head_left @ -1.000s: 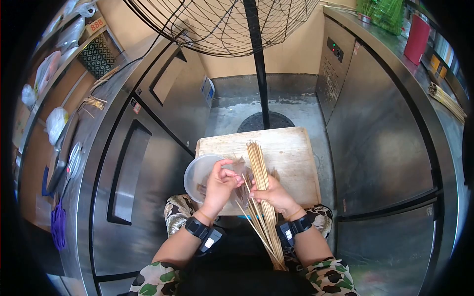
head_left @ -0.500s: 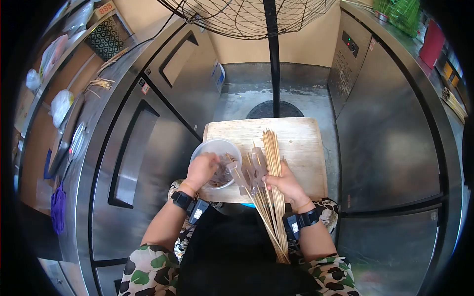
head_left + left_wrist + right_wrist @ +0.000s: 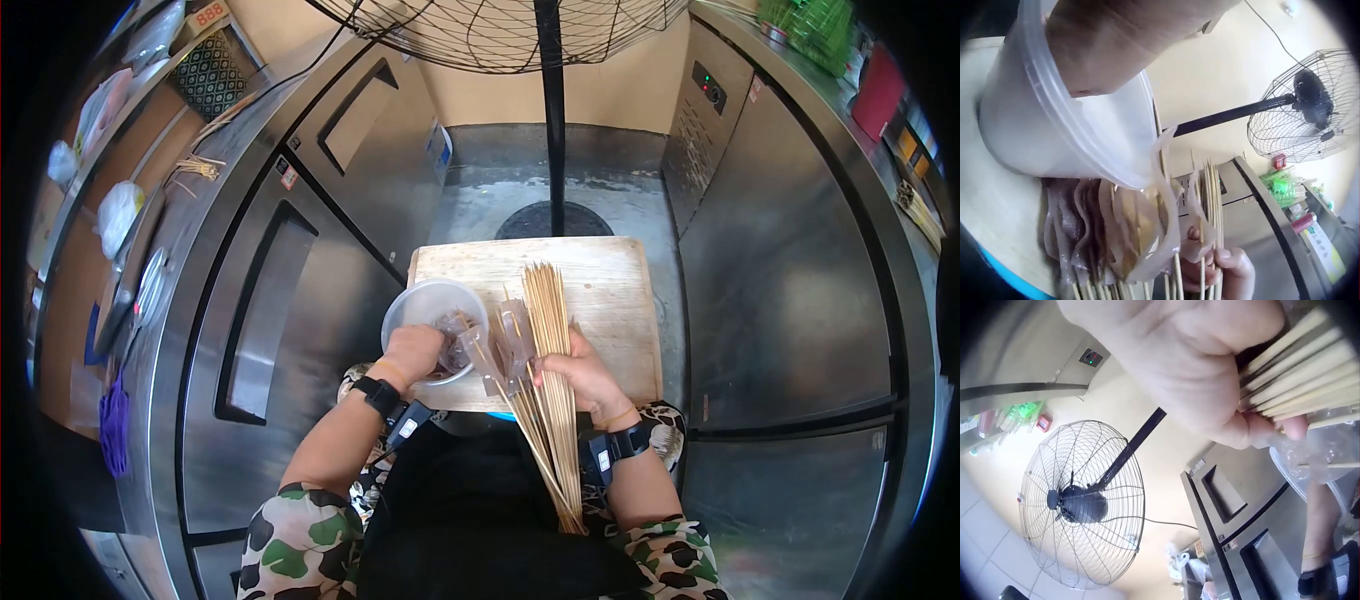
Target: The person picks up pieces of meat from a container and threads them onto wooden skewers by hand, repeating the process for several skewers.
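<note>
A translucent plastic tub (image 3: pixel 413 302) stands on the left of a wooden board (image 3: pixel 605 285), with glossy, pale brownish-purple slices (image 3: pixel 455 345) inside. My left hand (image 3: pixel 413 348) reaches over the rim into it; its fingertips are hidden, so I cannot tell what they hold. My right hand (image 3: pixel 588 378) grips a thick bundle of bamboo skewers (image 3: pixel 548 320), thumb across the front and points upward. Left of that bundle, several skewers carry threaded slices (image 3: pixel 515 330). In the left wrist view the threaded slices (image 3: pixel 1147 244) hang in wavy folds beside the tub (image 3: pixel 1022 137).
A black wire fan (image 3: pixel 500 30) on a pole (image 3: pixel 553 130) stands beyond the board. Steel cabinets flank both sides, left (image 3: pixel 300 310) and right (image 3: pixel 780 260). More skewers lie on the left counter (image 3: pixel 200 167) and the right one (image 3: pixel 915 210). A blue edge shows beneath the board.
My left hand has moved from beside the right hand's skewers down into the tub. Skewers with threaded slices now show beside the bundle. The right hand keeps its grip.
</note>
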`<state>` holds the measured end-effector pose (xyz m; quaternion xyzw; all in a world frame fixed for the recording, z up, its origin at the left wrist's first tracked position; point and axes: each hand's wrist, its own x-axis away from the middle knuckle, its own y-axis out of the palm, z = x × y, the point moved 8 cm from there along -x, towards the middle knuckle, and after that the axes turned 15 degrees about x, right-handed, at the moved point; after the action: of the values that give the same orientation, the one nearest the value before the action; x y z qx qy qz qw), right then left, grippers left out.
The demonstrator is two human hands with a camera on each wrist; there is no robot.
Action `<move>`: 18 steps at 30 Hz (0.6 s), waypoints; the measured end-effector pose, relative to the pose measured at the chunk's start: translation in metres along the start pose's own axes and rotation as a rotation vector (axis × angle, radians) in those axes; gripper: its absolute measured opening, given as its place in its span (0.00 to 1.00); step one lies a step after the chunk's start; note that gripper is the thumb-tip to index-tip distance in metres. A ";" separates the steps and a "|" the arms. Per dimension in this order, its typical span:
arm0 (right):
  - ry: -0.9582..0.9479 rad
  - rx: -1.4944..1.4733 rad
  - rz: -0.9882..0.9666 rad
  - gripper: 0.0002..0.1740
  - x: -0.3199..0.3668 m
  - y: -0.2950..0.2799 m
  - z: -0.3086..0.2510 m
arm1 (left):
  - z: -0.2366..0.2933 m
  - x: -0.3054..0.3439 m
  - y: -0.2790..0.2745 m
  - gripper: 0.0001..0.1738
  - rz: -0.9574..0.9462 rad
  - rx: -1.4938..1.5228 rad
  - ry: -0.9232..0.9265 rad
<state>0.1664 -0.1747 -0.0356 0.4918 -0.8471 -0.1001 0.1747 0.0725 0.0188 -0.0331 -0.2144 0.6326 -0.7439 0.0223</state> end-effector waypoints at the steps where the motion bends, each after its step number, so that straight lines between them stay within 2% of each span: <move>1: 0.012 -0.007 0.006 0.18 0.001 0.000 0.000 | -0.002 0.001 -0.002 0.07 -0.002 0.095 -0.005; 6: -0.002 -0.070 0.003 0.15 0.001 0.001 -0.001 | -0.023 0.013 -0.030 0.06 0.033 0.587 -0.069; 8: -0.002 -0.061 0.009 0.15 0.001 0.001 -0.001 | -0.048 0.010 -0.014 0.04 0.050 1.014 -0.105; 10: 0.004 -0.063 0.012 0.16 0.001 0.001 -0.001 | -0.046 0.013 -0.018 0.04 0.004 1.354 -0.129; 13: 0.020 -0.065 0.013 0.17 0.001 0.002 0.001 | -0.046 0.017 -0.018 0.05 0.067 1.527 -0.140; 16: 0.025 -0.057 0.018 0.18 -0.001 0.001 0.005 | -0.042 0.025 -0.011 0.07 0.060 1.771 -0.365; 18: 0.030 -0.070 0.018 0.17 -0.002 0.001 0.006 | -0.027 0.028 -0.021 0.07 0.091 1.963 -0.353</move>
<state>0.1637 -0.1728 -0.0414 0.4790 -0.8449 -0.1209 0.2053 0.0430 0.0396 -0.0080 -0.1839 -0.2673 -0.8931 0.3117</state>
